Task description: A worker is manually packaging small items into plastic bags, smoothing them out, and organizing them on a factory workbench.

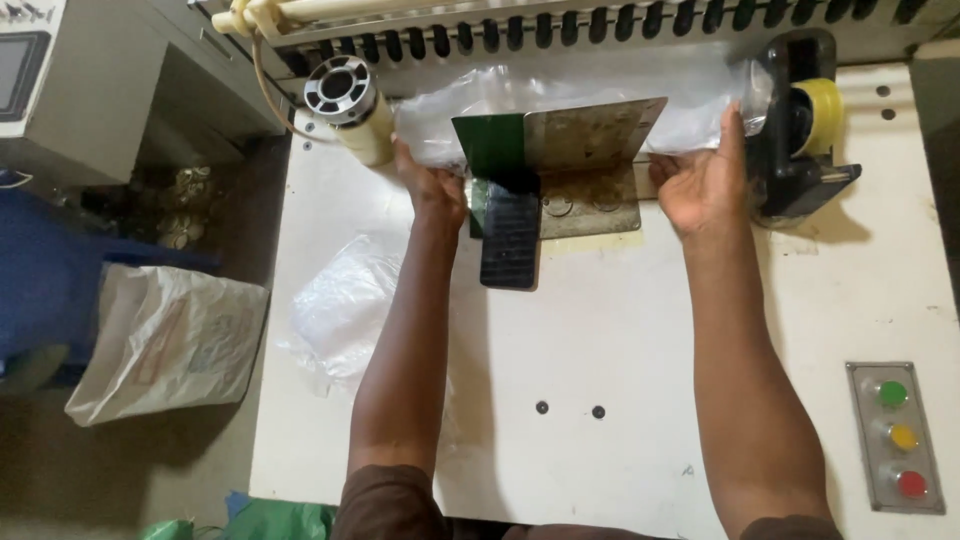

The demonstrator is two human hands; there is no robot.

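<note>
Both hands are at the far edge of the white table [620,330], each gripping one end of a clear plastic bag [560,100] that is stretched across, just in front of the machine's row of dark slots [600,25]. The left hand [432,185] has its grip clenched on the bag's left end, close beside a cream-coloured roller with a metal hub [350,105]. The right hand [705,180] has its grip clenched on the bag's right end, with the thumb up along the plastic, just beside a black tape holder [800,130] that carries a yellow roll [825,110].

Between the hands stands an upright metal plate [590,135] with a green section at its left; the bag passes behind it. A dark ribbed pad [510,235] lies on the table in front of the plate, between the forearms.

The table surface toward the near edge, between and beside the arms, is mostly open. A loose heap of clear plastic [345,310] lies at the left edge, near the left forearm. A panel of green, yellow and red buttons [897,435] sits at the near right corner, well apart from the hands. Off the table on the left, a white sack [165,345] rests on the floor beside a blue object [50,270]
</note>
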